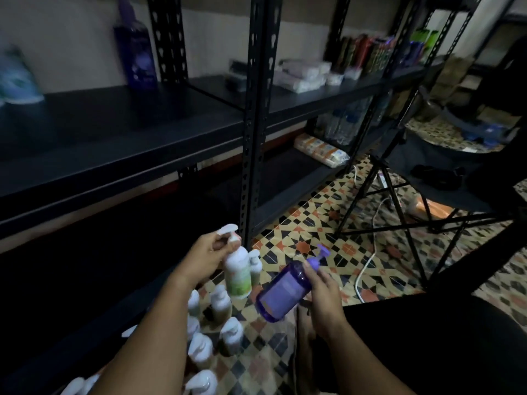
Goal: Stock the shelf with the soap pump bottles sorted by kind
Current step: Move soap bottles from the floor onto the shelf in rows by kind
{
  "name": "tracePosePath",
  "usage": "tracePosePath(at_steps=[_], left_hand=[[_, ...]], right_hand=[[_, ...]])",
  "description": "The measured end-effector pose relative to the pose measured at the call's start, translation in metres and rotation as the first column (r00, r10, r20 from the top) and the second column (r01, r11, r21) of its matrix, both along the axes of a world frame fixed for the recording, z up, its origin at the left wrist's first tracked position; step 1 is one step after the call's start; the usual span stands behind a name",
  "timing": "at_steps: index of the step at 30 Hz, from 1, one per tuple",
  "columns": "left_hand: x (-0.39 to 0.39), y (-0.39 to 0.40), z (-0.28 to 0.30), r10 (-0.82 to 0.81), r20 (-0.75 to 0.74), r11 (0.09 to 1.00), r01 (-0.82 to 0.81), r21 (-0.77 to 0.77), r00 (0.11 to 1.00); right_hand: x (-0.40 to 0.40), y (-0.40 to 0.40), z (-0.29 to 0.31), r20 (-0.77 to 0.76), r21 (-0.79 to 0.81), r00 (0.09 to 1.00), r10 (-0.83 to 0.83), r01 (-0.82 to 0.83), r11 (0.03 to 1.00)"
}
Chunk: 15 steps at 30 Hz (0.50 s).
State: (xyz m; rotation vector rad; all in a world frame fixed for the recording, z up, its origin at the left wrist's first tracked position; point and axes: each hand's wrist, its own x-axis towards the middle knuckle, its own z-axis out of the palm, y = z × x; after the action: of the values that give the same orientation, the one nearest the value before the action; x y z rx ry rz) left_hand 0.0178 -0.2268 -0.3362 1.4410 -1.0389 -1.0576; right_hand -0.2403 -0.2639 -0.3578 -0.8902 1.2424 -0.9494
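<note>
- Left hand point(209, 253) has its grip pinched on the pump neck of a white bottle point(238, 273), held upright above the floor.
- Right hand point(322, 292) has its grip clamped around a tilted purple bottle point(281, 292).
- More white bottles point(219, 323) stand on the patterned tile floor point(322, 238).
- A dark metal shelf point(119, 135) carries one blurred purple bottle on the shelf point(137, 52).

Both forearms bare, reaching forward and up from lower frame, roughly parallel. Left hand point(209, 253) ahead of and higher than the right; fingers and thumb curled, pinching at fingertip level, palm turned inward. Right hand point(323, 293) just beside and below it, back of hand up, fingers wrapped in a grip, index finger extended forward. Hands apart, not touching.
</note>
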Motion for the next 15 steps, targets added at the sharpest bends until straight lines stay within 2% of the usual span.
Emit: tracePosePath(at_steps=[2, 7, 9, 15], left_hand=[[-0.002, 0.006, 0.013, 0.041, -0.031, 0.998, -0.042, -0.041, 0.999], [-0.014, 0.032, 0.029, 0.137, 0.017, 0.989, -0.135, -0.056, 0.990], [-0.021, 0.043, 0.033, 0.204, -0.013, 0.978, -0.205, -0.027, 0.979], [-0.037, 0.081, 0.037, 0.356, -0.042, 0.927, -0.347, 0.142, 0.934]], right_hand=[[0.005, 0.003, 0.012, 0.057, -0.001, 0.998, -0.032, 0.032, 0.999], [0.017, 0.014, 0.030, 0.294, 0.086, 0.950, -0.105, 0.083, 0.993], [0.020, 0.018, 0.032, 0.367, 0.162, 0.925, -0.099, 0.042, 0.986], [0.028, 0.039, 0.033, 0.402, 0.261, 0.916, 0.012, -0.127, 0.957]])
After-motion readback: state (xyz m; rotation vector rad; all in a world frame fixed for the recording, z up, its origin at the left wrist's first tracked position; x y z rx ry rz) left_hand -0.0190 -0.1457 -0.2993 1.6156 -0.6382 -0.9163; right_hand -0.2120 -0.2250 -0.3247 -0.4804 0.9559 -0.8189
